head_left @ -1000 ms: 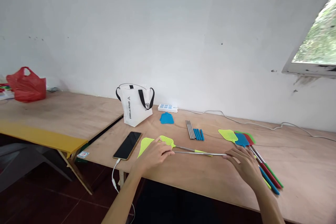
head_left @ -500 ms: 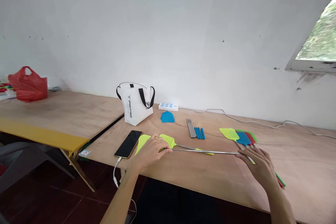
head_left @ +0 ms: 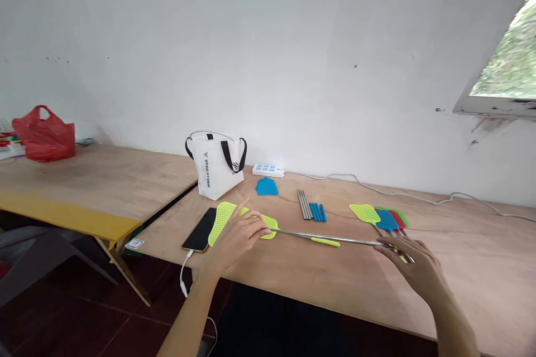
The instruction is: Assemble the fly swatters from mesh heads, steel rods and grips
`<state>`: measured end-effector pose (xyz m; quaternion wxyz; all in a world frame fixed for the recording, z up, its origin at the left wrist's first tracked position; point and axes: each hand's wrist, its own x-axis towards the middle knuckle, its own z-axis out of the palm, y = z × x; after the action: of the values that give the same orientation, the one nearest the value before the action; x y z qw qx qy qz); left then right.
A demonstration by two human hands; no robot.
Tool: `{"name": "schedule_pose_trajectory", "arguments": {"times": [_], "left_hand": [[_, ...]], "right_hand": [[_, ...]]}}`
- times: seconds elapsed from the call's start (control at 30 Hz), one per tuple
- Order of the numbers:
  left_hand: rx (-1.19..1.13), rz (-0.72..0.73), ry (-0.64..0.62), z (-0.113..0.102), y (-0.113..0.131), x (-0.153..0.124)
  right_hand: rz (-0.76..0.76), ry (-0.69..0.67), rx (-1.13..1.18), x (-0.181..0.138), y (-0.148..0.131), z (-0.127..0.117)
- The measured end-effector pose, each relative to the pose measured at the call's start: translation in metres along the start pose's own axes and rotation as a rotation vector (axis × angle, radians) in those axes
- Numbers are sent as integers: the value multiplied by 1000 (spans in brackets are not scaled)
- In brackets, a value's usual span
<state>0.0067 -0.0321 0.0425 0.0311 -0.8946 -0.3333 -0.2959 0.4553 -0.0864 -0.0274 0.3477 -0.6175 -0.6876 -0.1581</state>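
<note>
My left hand (head_left: 239,239) pinches the neck of a yellow-green fly swatter (head_left: 221,216), whose perforated head sticks out left and overlaps the phone. Its silver rod (head_left: 358,241) runs across to my right hand (head_left: 414,268), whose fingers are closed around the far end. Beneath it, a second yellow-green swatter lies on the table, its head partly behind my left fingers and its handle (head_left: 325,242) pointing right. Beyond my right hand lie swatters with a yellow-green head (head_left: 365,213), a blue head (head_left: 386,220), a red head (head_left: 401,220) and a green one; my hand hides their handles.
Grey tubes (head_left: 304,204) and blue tubes (head_left: 317,212) lie mid-table, with a loose blue swatter head (head_left: 267,186) behind. A white bag (head_left: 218,173), a power strip (head_left: 268,170) and a cabled phone (head_left: 200,231) are left. A red bag (head_left: 48,136) sits on the other table.
My left hand has raised its end of the rod slightly, and the swatter's head has tipped up and left over the phone. My right hand still holds the other end.
</note>
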Motion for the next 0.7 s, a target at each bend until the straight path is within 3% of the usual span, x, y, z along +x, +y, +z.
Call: {"name": "schedule_pose_trajectory", "arguments": {"times": [0.37, 0.5, 0.7], "left_hand": [[-22, -48, 74, 12, -1, 1], [-30, -28, 20, 14, -8, 2], [-39, 4, -11, 13, -22, -2]], "right_hand": [[-44, -22, -11, 3, -12, 0], [-93, 15, -45, 3, -10, 3], [-141, -40, -80, 1, 4, 5]]}}
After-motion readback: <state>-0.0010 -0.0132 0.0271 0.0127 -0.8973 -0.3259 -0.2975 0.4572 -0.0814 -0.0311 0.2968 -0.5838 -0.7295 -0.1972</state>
